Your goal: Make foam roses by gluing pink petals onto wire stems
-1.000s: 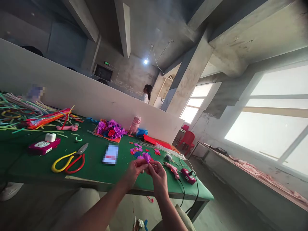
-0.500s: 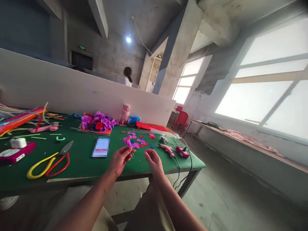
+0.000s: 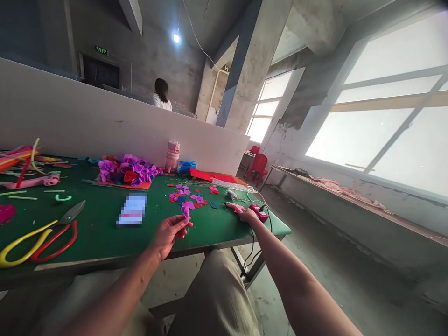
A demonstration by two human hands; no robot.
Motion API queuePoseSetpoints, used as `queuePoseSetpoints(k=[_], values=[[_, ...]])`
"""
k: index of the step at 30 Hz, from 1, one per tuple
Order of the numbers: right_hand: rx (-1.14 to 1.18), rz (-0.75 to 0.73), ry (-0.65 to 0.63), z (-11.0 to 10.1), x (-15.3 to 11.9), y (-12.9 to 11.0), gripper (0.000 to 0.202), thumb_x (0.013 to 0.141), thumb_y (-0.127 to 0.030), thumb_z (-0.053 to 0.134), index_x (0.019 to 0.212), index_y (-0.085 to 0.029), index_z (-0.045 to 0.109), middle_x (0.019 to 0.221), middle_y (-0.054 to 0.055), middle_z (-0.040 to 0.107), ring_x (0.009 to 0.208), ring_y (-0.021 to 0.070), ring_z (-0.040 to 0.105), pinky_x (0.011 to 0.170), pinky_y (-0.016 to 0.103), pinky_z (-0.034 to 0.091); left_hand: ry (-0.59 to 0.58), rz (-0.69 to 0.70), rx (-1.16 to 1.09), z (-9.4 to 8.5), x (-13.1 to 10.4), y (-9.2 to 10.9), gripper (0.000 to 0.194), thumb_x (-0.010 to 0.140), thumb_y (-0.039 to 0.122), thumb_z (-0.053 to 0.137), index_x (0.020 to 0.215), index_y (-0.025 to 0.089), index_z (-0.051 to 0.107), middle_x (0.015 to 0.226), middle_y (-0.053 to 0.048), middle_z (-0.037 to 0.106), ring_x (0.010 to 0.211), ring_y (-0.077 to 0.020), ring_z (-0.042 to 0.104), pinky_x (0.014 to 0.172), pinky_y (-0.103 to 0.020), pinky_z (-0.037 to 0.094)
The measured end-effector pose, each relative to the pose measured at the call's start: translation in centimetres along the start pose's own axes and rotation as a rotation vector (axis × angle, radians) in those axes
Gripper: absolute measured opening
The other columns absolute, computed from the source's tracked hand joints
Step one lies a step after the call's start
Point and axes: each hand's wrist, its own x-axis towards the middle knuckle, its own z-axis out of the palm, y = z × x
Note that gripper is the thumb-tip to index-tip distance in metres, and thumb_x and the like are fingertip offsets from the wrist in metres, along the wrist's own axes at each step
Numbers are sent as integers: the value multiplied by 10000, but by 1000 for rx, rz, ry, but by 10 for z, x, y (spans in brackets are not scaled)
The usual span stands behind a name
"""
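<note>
My left hand (image 3: 171,234) pinches a small purple petal flower (image 3: 185,210) just above the front part of the green table. My right hand (image 3: 248,216) reaches to the right end of the table, its fingers closed round the handle of a pink hot glue gun (image 3: 234,206). The gun's nozzle points left, and its grip is mostly hidden by the hand. Loose purple, red and blue petals (image 3: 198,199) lie scattered between the two hands. Behind them to the left is a heap of finished purple flowers (image 3: 139,168), with a red one among them.
Scissors with yellow and red handles (image 3: 58,235) and a phone (image 3: 132,210) lie on the left. A magenta power socket (image 3: 259,213) with cords is beside my right hand. At the back are a pink bottle (image 3: 172,157), red sheets (image 3: 213,176) and a white partition (image 3: 122,128).
My right hand has moved right, away from my left hand, and onto the glue gun. The left hand still holds the purple flower. The view has turned slightly right.
</note>
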Motion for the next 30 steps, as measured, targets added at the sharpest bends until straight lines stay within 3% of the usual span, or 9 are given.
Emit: queuePoseSetpoints(k=[3,6,10,14,17,20,24,30], values=[[154,123,-88,4,-4,0,297,885,-311,523,1148,-174,536,1172,77,548,990,203,570,825,391,491,3,-4,-5,-1,1,0,309,583,268,797,830,120,685,707,-59,694,497,-52,525,452,-149,411],[357,162,-118,4,-24,-2,289,886,-310,519,1130,-156,539,1122,77,572,930,191,590,787,381,506,3,-7,-17,-3,1,2,306,586,260,796,833,118,685,705,-58,692,493,-49,522,449,-147,411],[686,110,-116,0,-63,-14,265,779,-279,620,999,-158,538,765,7,609,639,116,595,637,269,525,-6,3,-45,-5,2,3,284,591,251,793,819,122,684,698,-54,692,491,-50,528,452,-148,420],[934,69,-307,-1,-91,-39,228,646,-287,706,761,-165,552,535,-53,491,485,90,525,547,232,511,-10,29,-105,-5,1,4,255,587,228,793,792,125,684,684,-50,695,488,-49,534,462,-148,429],[1048,72,-426,3,-104,-60,280,680,-420,675,697,-174,543,546,-34,507,424,74,468,468,227,484,1,26,-134,-6,1,4,236,588,210,790,778,125,680,670,-50,695,495,-59,551,467,-154,434],[1220,18,-441,7,-117,-78,315,680,-450,691,839,-206,570,755,-6,620,500,78,522,509,220,488,3,45,-144,-6,2,5,234,585,194,788,777,121,675,684,-56,700,523,-75,578,502,-174,461],[1118,-184,-493,1,-138,-90,365,754,-443,632,1029,-215,553,1044,41,636,570,81,544,519,211,456,13,103,-149,-7,2,9,242,580,198,791,775,121,670,703,-60,704,553,-85,597,551,-190,478],[745,-451,-253,-13,-162,-101,354,831,-438,513,1069,-177,492,1003,88,652,535,94,524,483,224,437,14,138,-117,-4,-3,14,276,569,230,799,785,122,666,705,-58,704,567,-84,593,564,-197,469]])
